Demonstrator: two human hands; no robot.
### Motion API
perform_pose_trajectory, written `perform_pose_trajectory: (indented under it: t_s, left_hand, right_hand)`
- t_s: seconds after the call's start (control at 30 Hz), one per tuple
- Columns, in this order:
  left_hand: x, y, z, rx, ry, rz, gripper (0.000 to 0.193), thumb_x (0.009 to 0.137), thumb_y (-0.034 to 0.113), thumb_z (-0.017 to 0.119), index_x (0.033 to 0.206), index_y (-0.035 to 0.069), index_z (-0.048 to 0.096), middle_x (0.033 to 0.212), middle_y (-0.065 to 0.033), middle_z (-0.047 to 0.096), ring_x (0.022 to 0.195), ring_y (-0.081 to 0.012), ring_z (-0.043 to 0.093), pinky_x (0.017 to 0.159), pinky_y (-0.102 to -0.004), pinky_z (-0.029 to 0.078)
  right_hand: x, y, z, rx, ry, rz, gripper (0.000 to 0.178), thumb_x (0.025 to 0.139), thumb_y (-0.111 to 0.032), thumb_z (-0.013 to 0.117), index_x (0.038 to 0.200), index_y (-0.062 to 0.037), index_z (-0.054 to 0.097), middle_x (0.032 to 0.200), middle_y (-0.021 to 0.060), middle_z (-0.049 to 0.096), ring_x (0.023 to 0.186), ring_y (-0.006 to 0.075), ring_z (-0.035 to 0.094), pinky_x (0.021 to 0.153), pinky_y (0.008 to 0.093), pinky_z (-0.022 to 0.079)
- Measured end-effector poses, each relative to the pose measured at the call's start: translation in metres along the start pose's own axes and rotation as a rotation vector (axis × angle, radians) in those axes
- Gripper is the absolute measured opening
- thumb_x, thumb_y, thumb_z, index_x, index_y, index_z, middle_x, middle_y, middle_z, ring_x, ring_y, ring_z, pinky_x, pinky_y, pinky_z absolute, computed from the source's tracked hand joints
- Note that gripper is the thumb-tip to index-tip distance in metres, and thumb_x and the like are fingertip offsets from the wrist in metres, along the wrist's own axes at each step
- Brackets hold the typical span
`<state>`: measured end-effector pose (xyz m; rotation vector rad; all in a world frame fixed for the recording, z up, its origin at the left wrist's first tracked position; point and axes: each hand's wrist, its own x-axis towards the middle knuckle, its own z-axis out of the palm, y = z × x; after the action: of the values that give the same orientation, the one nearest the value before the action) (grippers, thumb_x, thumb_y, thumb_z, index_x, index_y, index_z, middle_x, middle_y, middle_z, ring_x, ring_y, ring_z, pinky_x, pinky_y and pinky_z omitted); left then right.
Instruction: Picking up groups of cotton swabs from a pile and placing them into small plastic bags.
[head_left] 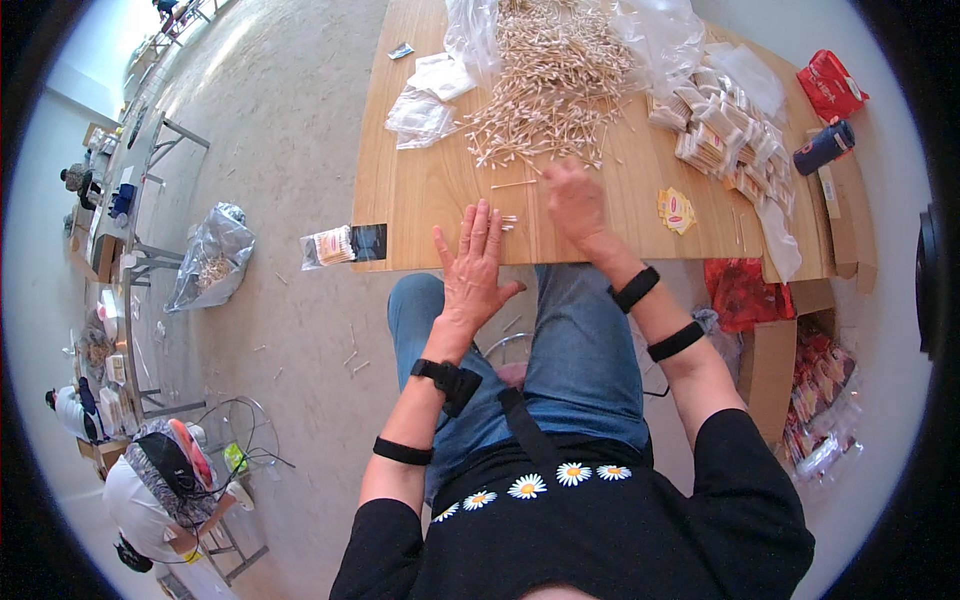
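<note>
Wooden swabs with white tips lie in a little bunch (508, 221) just off my left fingertips, near the front edge of the table (420, 190). My left hand (472, 265) is flat, palm down, fingers spread apart and gripping nothing; its heel hangs past the table edge over my knee. My right hand (574, 200) rests palm down a little further in, fingers together and curled slightly forward at the near fringe of the big swab heap (545, 85). I cannot tell whether it pinches any swab beneath it. One single swab (513, 184) lies loose between the heap and my hands, just left of the right hand.

Moving outward, the heap spreads across the middle of the table, with clear plastic bags (425, 100) to its left and a larger crumpled clear bag (665, 35) to its right. Filled swab packets (715, 135) are stacked along the right side, and a small yellow and red sticker (677, 210) lies near my right wrist. One filled packet (328, 246) sticks out past the table's front left corner. A dark blue cylinder (824, 147) and a red pouch (832, 85) sit at the far right. On the floor to the left stands a silvery sack (212, 255), and another person (165, 480) sits at lower left.
</note>
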<state>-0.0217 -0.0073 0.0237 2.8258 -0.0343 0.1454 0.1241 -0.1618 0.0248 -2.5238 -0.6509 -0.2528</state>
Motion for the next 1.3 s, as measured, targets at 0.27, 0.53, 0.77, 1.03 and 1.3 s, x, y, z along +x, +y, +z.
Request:
perform_pose_trajectory:
  t_s: [0.27,0.53,0.77,1.03,1.3]
  left_hand:
    - [0.011,-0.007,0.009,0.043,-0.015,0.029,0.123,0.057,0.047,0.088,0.155,0.007,0.024,0.163,-0.0118,0.019,0.152,-0.0293,0.015,0.119,-0.0597,0.008]
    - [0.012,-0.005,0.012,0.073,0.035,0.04,0.119,0.058,0.045,0.087,0.153,0.007,0.026,0.161,-0.0123,0.023,0.15,-0.03,0.019,0.119,-0.0598,0.01]
    - [0.011,-0.004,0.01,0.054,0.051,0.023,0.12,0.058,0.044,0.088,0.154,0.007,0.026,0.162,-0.0113,0.022,0.151,-0.0285,0.018,0.119,-0.0591,0.011]
    - [0.011,-0.003,0.011,0.055,0.044,0.03,0.12,0.058,0.045,0.087,0.154,0.007,0.026,0.162,-0.0099,0.021,0.151,-0.0269,0.018,0.119,-0.059,0.01]
    - [0.013,-0.004,0.008,0.073,0.047,0.041,0.119,0.058,0.046,0.086,0.154,0.007,0.026,0.163,-0.0099,0.021,0.151,-0.0259,0.018,0.119,-0.0598,0.008]
  right_hand:
    - [-0.005,-0.001,0.009,-0.137,-0.135,0.084,0.009,0.082,-0.01,0.06,0.089,-0.005,0.063,0.107,0.0189,0.063,0.086,0.0379,0.068,0.072,0.0467,0.056]
    - [0.014,-0.043,0.026,0.088,-0.079,0.056,0.013,0.084,-0.012,0.063,0.095,-0.006,0.065,0.106,0.0173,0.063,0.088,0.0385,0.068,0.075,0.0476,0.056]
    - [0.009,-0.021,0.012,0.083,-0.057,0.028,0.013,0.084,-0.011,0.063,0.097,-0.0055,0.064,0.108,0.0172,0.058,0.094,0.0388,0.066,0.079,0.0481,0.055]
    - [0.012,-0.024,0.017,-0.026,-0.079,-0.073,0.012,0.079,-0.005,0.062,0.09,-0.0033,0.062,0.104,0.0191,0.059,0.09,0.0387,0.066,0.075,0.0474,0.056]
    - [0.0,-0.048,0.027,0.036,-0.185,-0.065,0.008,0.083,-0.01,0.061,0.087,-0.0039,0.064,0.096,0.018,0.062,0.083,0.0399,0.066,0.071,0.0486,0.055]
